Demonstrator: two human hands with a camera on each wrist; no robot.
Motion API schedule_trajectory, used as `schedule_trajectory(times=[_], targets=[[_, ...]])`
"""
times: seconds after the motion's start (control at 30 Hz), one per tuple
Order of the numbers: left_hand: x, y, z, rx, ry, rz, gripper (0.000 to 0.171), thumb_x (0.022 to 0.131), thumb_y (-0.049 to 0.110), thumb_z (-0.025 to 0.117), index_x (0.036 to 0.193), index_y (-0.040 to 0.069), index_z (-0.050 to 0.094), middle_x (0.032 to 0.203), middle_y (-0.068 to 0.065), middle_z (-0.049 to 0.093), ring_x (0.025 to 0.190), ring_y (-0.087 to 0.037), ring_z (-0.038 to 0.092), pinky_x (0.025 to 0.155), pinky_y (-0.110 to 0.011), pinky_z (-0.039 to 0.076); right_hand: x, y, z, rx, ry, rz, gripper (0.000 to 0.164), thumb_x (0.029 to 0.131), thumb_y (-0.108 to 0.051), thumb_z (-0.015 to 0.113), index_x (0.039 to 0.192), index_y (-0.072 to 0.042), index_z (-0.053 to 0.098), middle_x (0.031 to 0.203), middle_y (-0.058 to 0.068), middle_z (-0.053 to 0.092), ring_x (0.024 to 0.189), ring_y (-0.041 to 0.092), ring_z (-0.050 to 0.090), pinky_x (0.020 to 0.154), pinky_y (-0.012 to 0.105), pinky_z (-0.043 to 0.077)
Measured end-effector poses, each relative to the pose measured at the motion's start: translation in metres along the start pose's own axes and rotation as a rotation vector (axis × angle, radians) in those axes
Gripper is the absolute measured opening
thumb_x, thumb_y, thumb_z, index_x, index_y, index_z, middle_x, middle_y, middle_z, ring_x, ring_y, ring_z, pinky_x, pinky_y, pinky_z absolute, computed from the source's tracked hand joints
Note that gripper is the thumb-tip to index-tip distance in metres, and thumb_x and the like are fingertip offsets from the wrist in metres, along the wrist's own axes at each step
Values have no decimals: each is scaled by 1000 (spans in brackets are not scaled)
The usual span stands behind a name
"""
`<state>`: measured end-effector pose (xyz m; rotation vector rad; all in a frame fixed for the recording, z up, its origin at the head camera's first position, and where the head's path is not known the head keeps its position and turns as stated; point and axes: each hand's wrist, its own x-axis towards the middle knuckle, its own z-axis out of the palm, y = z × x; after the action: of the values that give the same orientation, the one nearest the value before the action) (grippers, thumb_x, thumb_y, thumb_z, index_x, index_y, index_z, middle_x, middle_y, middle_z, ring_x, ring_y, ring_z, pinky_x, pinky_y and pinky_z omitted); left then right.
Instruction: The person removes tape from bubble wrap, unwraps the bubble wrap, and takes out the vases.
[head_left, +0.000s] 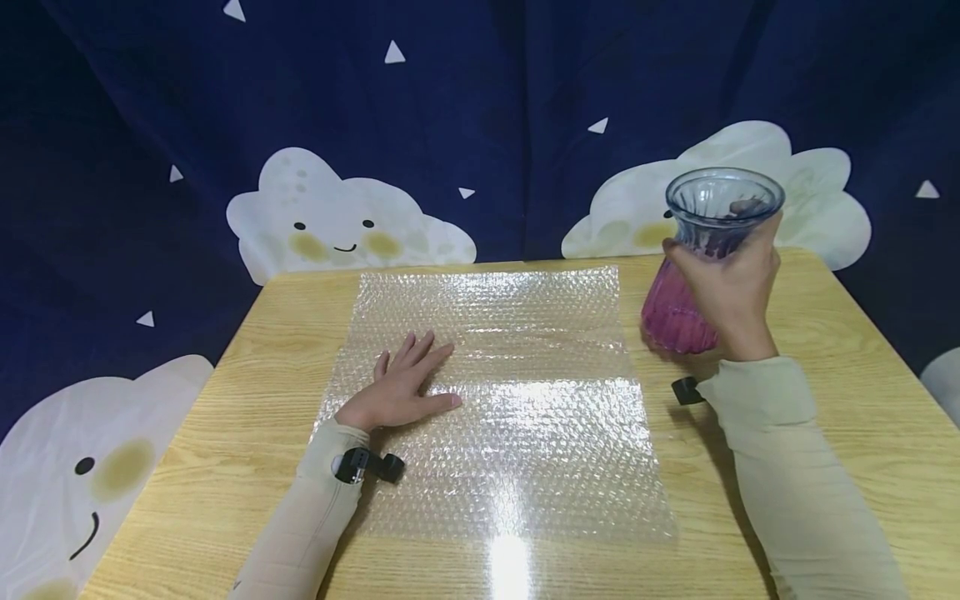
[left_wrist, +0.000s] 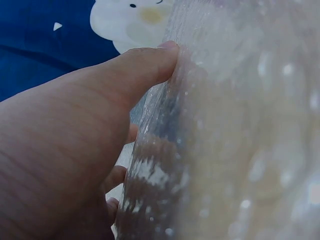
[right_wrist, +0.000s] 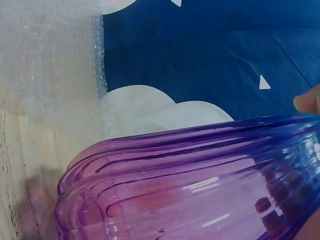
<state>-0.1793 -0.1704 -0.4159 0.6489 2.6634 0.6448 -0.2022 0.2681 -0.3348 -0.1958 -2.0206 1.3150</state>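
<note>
A ribbed glass vase (head_left: 678, 308), pink at the base and blue toward its flared rim, is gripped round the neck by my right hand (head_left: 731, 287) at the table's right side. In the right wrist view the vase (right_wrist: 175, 185) lies across the lower part, and fingers show through its glass. My left hand (head_left: 405, 387) rests with spread fingers on a sheet of clear bubble wrap (head_left: 525, 450). The left wrist view shows the thumb (left_wrist: 150, 65) touching the bubble wrap (left_wrist: 240, 140) close up.
The bubble wrap lies flat over the middle of a light wooden table (head_left: 255, 358). Behind the table hangs a dark blue curtain (head_left: 525, 100) printed with white clouds and triangles. Each wrist wears a small black camera.
</note>
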Motion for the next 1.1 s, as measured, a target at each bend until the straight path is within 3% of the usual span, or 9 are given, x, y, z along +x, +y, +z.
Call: schedule_trajectory(times=[0.4, 1.1], targets=[[1, -1, 1, 4, 2, 0, 90, 94, 65, 61, 167, 33, 19, 177, -6, -2, 164, -36, -12, 125, -73, -11, 3, 6, -2, -26, -16, 52, 93, 76, -19, 86, 150, -35, 33, 150, 3, 59, 131, 10, 57, 118, 25, 44], [2, -2, 1, 7, -9, -10, 90, 94, 66, 60, 167, 33, 19, 177, -6, -2, 164, -36, -13, 125, -73, -12, 5, 14, -4, -61, -22, 61, 93, 78, -23, 85, 152, -37, 30, 154, 1, 56, 138, 11, 54, 121, 25, 40]])
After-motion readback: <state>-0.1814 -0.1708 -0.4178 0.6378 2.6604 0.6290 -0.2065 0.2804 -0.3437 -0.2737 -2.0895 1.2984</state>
